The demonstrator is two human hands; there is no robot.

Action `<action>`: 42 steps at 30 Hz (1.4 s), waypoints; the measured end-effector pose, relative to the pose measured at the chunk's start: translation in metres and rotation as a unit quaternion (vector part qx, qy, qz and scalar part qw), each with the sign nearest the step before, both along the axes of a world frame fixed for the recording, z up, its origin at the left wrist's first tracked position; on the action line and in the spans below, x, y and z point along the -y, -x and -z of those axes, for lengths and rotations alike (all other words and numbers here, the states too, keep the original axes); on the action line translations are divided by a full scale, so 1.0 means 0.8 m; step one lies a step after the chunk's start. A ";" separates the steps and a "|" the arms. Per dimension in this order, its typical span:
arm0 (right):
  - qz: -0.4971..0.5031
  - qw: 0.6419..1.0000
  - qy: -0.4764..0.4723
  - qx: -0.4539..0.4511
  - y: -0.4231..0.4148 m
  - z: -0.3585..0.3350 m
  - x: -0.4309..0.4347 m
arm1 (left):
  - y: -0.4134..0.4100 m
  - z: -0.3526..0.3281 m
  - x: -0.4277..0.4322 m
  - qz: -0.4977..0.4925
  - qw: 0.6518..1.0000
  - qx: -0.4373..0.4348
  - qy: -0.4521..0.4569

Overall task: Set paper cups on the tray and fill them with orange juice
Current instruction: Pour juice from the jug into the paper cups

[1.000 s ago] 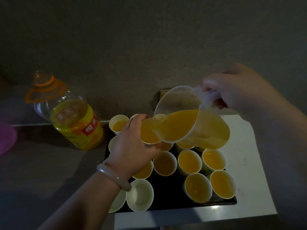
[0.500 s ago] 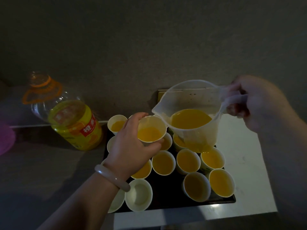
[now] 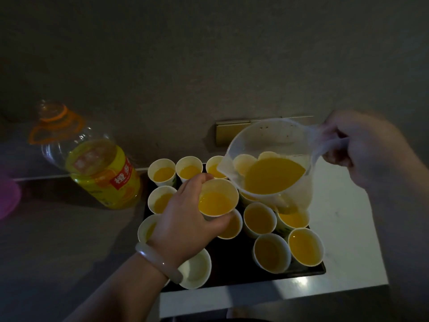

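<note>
Black tray (image 3: 234,263) is lying at lower centre of the frame, carrying white paper cups (image 3: 259,219) that are standing upright in close rows, most showing orange juice inside; an empty cup (image 3: 197,268) is standing at the tray's lower left. A held cup (image 3: 218,198), holding juice, is being gripped upright above the tray's middle by the left hand (image 3: 185,217), near the spout. The clear plastic jug (image 3: 267,135) is hanging slightly tilted at centre right, gripped by its handle in the right hand (image 3: 362,149), with its orange juice (image 3: 274,176) pooling toward the spout side.
</note>
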State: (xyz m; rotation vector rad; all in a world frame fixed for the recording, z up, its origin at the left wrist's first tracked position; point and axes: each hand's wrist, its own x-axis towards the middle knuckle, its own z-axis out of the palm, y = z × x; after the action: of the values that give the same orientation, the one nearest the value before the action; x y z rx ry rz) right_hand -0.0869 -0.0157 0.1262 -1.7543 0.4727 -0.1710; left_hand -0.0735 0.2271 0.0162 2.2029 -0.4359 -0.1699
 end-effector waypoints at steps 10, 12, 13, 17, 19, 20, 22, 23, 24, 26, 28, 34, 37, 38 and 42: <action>-0.141 0.971 0.194 -0.007 0.009 -0.025 -0.030 | 0.007 -0.004 0.003 -0.007 1.000 -0.015 -0.016; -0.139 0.960 0.242 -0.012 0.009 -0.028 -0.034 | 0.008 -0.005 0.003 -0.007 1.000 -0.016 -0.017; -0.139 0.955 0.261 -0.013 0.009 -0.030 -0.036 | 0.009 -0.005 0.003 -0.008 1.000 -0.018 -0.017; -0.142 0.941 0.305 -0.022 0.006 -0.034 -0.043 | 0.010 -0.005 0.003 -0.008 1.000 -0.018 -0.016; -0.144 0.939 0.311 -0.026 0.006 -0.035 -0.044 | 0.009 -0.006 0.004 -0.005 1.000 -0.027 -0.013; -0.143 0.938 0.315 -0.026 0.006 -0.035 -0.045 | 0.009 -0.006 0.005 -0.004 0.999 -0.032 -0.011; -0.143 0.933 0.328 -0.031 0.006 -0.035 -0.047 | 0.009 -0.004 0.006 -0.005 0.999 -0.035 -0.007; -0.147 0.930 0.336 -0.031 0.005 -0.035 -0.048 | 0.009 -0.003 0.006 -0.007 0.999 -0.034 -0.009; -0.150 0.927 0.342 -0.031 0.005 -0.034 -0.048 | 0.009 -0.003 0.006 -0.008 0.999 -0.033 -0.012; -0.155 0.925 0.346 -0.032 0.004 -0.035 -0.049 | 0.009 -0.002 0.006 -0.009 0.999 -0.030 -0.017; -0.155 0.924 0.347 -0.036 0.003 -0.036 -0.049 | 0.007 -0.001 0.006 -0.009 0.999 -0.030 -0.021; -0.154 0.928 0.338 -0.031 0.002 -0.037 -0.049 | 0.005 0.000 0.007 -0.009 1.000 -0.022 -0.019; -0.143 0.940 0.309 -0.031 0.001 -0.034 -0.044 | 0.004 0.000 0.007 -0.013 1.000 -0.012 -0.012; -0.139 0.945 0.293 -0.032 0.000 -0.032 -0.041 | 0.003 0.000 0.007 -0.014 1.000 -0.009 -0.009; -0.107 0.981 0.160 -0.004 -0.001 -0.019 -0.023 | 0.004 0.000 0.006 -0.015 1.000 0.004 -0.001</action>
State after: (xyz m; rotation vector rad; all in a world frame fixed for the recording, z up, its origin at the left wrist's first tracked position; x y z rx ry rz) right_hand -0.0863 0.0027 0.1415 -2.1082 0.2691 -0.0898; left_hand -0.0771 0.2226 0.0163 2.2106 -0.4074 -0.1462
